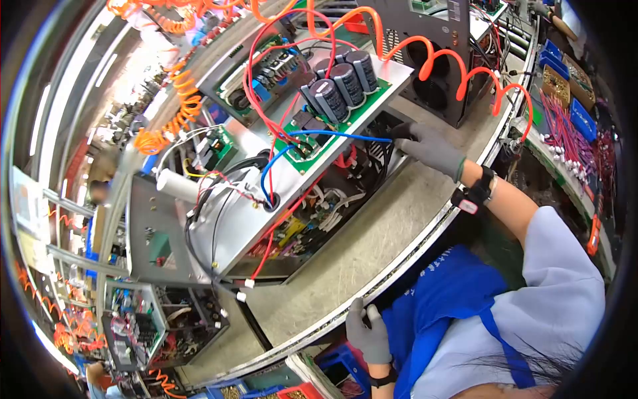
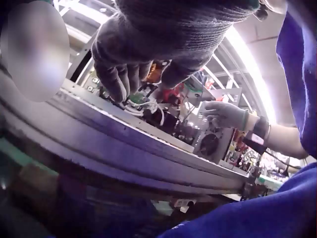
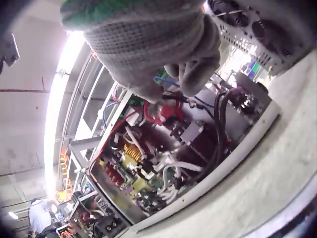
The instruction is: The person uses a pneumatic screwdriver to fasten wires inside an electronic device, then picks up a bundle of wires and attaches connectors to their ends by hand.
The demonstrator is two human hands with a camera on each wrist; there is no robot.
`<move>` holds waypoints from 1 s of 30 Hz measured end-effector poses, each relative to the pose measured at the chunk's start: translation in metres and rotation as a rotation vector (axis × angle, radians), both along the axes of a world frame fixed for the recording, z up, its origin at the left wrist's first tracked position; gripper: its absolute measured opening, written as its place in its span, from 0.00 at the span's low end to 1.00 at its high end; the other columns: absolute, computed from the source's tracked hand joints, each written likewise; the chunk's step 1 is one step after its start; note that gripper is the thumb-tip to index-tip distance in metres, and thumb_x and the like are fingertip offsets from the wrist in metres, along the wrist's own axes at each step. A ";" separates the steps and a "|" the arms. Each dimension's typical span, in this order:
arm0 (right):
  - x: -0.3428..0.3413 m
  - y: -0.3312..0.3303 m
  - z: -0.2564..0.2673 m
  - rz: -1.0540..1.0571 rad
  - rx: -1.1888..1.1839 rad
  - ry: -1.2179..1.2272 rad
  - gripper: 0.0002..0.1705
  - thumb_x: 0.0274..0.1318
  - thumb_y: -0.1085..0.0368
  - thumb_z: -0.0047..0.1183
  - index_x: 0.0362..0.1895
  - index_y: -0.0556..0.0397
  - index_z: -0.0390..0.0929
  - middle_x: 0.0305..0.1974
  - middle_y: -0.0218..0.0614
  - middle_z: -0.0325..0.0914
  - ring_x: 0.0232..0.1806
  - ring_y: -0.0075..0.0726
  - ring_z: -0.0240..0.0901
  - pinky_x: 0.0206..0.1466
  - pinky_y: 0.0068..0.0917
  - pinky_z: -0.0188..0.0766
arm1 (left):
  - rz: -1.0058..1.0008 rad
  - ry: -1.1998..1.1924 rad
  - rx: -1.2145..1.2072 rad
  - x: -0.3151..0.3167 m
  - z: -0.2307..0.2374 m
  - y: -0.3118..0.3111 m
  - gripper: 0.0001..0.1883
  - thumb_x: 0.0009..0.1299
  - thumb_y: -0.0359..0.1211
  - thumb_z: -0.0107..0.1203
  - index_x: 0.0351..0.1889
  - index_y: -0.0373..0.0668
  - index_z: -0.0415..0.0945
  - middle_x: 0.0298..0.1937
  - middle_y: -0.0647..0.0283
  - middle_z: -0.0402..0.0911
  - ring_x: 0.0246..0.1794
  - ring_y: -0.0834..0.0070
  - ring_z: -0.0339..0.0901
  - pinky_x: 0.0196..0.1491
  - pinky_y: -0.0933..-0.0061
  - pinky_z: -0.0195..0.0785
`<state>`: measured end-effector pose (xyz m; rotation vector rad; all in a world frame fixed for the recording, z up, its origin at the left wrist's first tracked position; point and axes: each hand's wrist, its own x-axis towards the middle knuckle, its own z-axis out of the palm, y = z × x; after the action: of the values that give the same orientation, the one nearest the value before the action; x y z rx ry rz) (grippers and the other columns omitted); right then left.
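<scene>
In the head view, my gloved right hand (image 1: 432, 153) is at the near side of an open metal chassis, its thumb and fingers pinching the end of a blue wire (image 1: 339, 135). That wire runs across a green circuit board (image 1: 308, 159) carrying several black capacitors (image 1: 329, 100). Curled fingers of the right hand (image 3: 153, 54) partly hide the blue wire (image 3: 204, 103) in the right wrist view, above the chassis interior. My left hand (image 1: 369, 336) hangs loosely near the rail by the blue apron, holding nothing; the left wrist view shows this hand (image 2: 158, 44) with relaxed fingers.
Red wires with white connectors (image 1: 249, 282) hang over the chassis's near edge. Coiled orange hoses (image 1: 432, 63) cross above. A black fan housing (image 1: 432, 93) stands beyond the right hand. The bench's metal rail (image 1: 399, 256) curves between chassis and body. Parts bins (image 1: 583, 120) stand at right.
</scene>
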<state>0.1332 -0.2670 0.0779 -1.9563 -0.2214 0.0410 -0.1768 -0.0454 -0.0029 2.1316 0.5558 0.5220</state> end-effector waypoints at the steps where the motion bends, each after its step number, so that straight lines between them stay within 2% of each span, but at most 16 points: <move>1: 0.007 0.002 -0.003 0.029 -0.045 -0.012 0.21 0.54 0.65 0.54 0.53 0.58 0.77 0.47 0.45 0.81 0.44 0.39 0.77 0.50 0.33 0.72 | -0.034 -0.008 0.058 0.011 0.009 0.004 0.17 0.66 0.24 0.56 0.54 0.30 0.76 0.48 0.49 0.83 0.43 0.66 0.82 0.51 0.70 0.74; 2: 0.013 0.008 -0.008 0.059 -0.075 -0.026 0.22 0.53 0.66 0.54 0.53 0.58 0.78 0.49 0.45 0.81 0.46 0.39 0.77 0.51 0.33 0.72 | -0.043 0.110 -0.012 0.020 0.022 0.009 0.16 0.66 0.25 0.56 0.53 0.32 0.77 0.48 0.50 0.83 0.45 0.64 0.82 0.52 0.68 0.73; 4: 0.011 0.031 0.019 0.036 -0.150 -0.058 0.23 0.47 0.68 0.57 0.52 0.56 0.80 0.49 0.47 0.80 0.51 0.42 0.77 0.55 0.35 0.72 | -0.075 0.090 0.026 0.043 0.041 0.017 0.15 0.66 0.27 0.57 0.51 0.34 0.79 0.47 0.51 0.83 0.48 0.62 0.82 0.54 0.66 0.72; 5: 0.016 0.033 0.005 0.070 -0.432 -0.148 0.22 0.45 0.68 0.59 0.49 0.54 0.81 0.50 0.46 0.79 0.52 0.47 0.77 0.56 0.36 0.72 | -0.094 0.049 0.036 0.052 0.040 0.021 0.15 0.66 0.28 0.58 0.50 0.35 0.79 0.47 0.51 0.83 0.49 0.61 0.82 0.54 0.66 0.72; 7: 0.014 0.033 -0.020 0.084 -0.527 -0.293 0.23 0.44 0.67 0.60 0.49 0.52 0.80 0.52 0.46 0.78 0.51 0.49 0.77 0.53 0.38 0.74 | -0.190 0.022 0.040 0.068 0.063 0.026 0.15 0.66 0.29 0.58 0.50 0.37 0.79 0.46 0.51 0.83 0.49 0.60 0.82 0.54 0.65 0.72; 9: 0.018 0.029 -0.033 0.121 -0.684 -0.074 0.22 0.44 0.66 0.61 0.49 0.51 0.80 0.51 0.44 0.78 0.47 0.46 0.78 0.50 0.38 0.74 | -0.302 0.036 0.042 0.082 0.103 0.025 0.15 0.66 0.30 0.58 0.50 0.37 0.80 0.47 0.51 0.83 0.48 0.59 0.82 0.53 0.65 0.73; 11: -0.002 0.035 0.003 0.125 -0.631 -0.054 0.21 0.46 0.64 0.61 0.48 0.51 0.80 0.47 0.43 0.79 0.43 0.45 0.78 0.46 0.38 0.75 | -0.377 0.040 0.053 0.093 0.150 0.025 0.15 0.67 0.31 0.58 0.51 0.39 0.79 0.44 0.52 0.82 0.44 0.59 0.81 0.49 0.65 0.73; 13: -0.050 0.049 0.081 0.109 -0.371 -0.227 0.20 0.49 0.61 0.61 0.47 0.52 0.80 0.41 0.43 0.80 0.39 0.44 0.78 0.42 0.38 0.74 | -0.447 -0.017 0.060 0.100 0.180 0.030 0.16 0.67 0.33 0.60 0.52 0.41 0.78 0.40 0.52 0.81 0.38 0.58 0.79 0.43 0.63 0.72; 14: -0.067 0.050 0.104 0.170 -0.268 -0.101 0.19 0.51 0.60 0.61 0.47 0.52 0.80 0.38 0.42 0.80 0.37 0.43 0.78 0.42 0.38 0.74 | -0.447 -0.058 0.082 0.104 0.194 0.035 0.17 0.66 0.33 0.60 0.52 0.39 0.78 0.41 0.52 0.81 0.37 0.57 0.79 0.42 0.63 0.72; 16: -0.087 0.050 0.130 0.284 -0.053 0.130 0.18 0.55 0.57 0.60 0.47 0.52 0.79 0.34 0.41 0.79 0.34 0.43 0.77 0.40 0.36 0.73 | -0.347 -0.193 0.157 0.119 0.210 0.044 0.19 0.66 0.33 0.60 0.54 0.38 0.76 0.45 0.52 0.81 0.40 0.55 0.78 0.45 0.62 0.72; 19: -0.098 0.039 0.137 0.418 -0.107 -0.038 0.16 0.62 0.56 0.54 0.48 0.50 0.79 0.31 0.42 0.77 0.30 0.46 0.75 0.33 0.36 0.71 | -0.236 -0.225 0.514 0.155 0.247 0.047 0.29 0.61 0.29 0.61 0.62 0.36 0.69 0.57 0.51 0.76 0.54 0.55 0.74 0.55 0.58 0.68; 21: -0.091 0.024 0.155 0.568 -0.159 -0.062 0.14 0.63 0.55 0.53 0.46 0.50 0.79 0.29 0.43 0.76 0.29 0.48 0.74 0.31 0.38 0.69 | -0.156 -0.238 0.665 0.189 0.265 0.034 0.32 0.59 0.30 0.62 0.64 0.37 0.67 0.57 0.52 0.76 0.57 0.52 0.71 0.59 0.56 0.63; 24: -0.075 -0.002 0.192 0.695 -0.230 -0.086 0.13 0.63 0.55 0.52 0.43 0.49 0.79 0.27 0.43 0.74 0.27 0.50 0.72 0.30 0.41 0.67 | -0.129 -0.021 0.680 0.231 0.258 0.025 0.36 0.57 0.32 0.63 0.66 0.39 0.64 0.50 0.53 0.79 0.53 0.54 0.73 0.57 0.56 0.65; 27: -0.051 -0.021 0.196 0.701 -0.209 -0.164 0.10 0.61 0.58 0.54 0.41 0.48 0.81 0.24 0.41 0.75 0.26 0.48 0.73 0.30 0.40 0.67 | -0.134 0.395 0.543 0.260 0.268 0.026 0.39 0.57 0.35 0.63 0.68 0.40 0.62 0.48 0.51 0.77 0.48 0.56 0.76 0.61 0.56 0.60; 28: -0.046 -0.027 0.204 0.711 -0.190 -0.160 0.09 0.61 0.58 0.53 0.39 0.48 0.80 0.24 0.42 0.73 0.27 0.50 0.72 0.31 0.42 0.66 | -0.183 0.441 0.500 0.263 0.271 0.031 0.40 0.56 0.36 0.64 0.68 0.39 0.63 0.49 0.52 0.79 0.48 0.59 0.78 0.58 0.57 0.64; 30: -0.046 -0.036 0.217 0.715 -0.183 -0.148 0.08 0.60 0.59 0.53 0.36 0.48 0.78 0.25 0.43 0.73 0.28 0.52 0.71 0.32 0.45 0.65 | -0.331 0.195 0.280 0.265 0.249 0.049 0.40 0.56 0.38 0.66 0.68 0.38 0.64 0.49 0.54 0.80 0.50 0.61 0.78 0.55 0.58 0.67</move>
<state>0.0877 -0.3026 0.2954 -1.9674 -1.0352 0.3941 0.0884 0.0041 0.2457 2.4964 0.2339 0.2155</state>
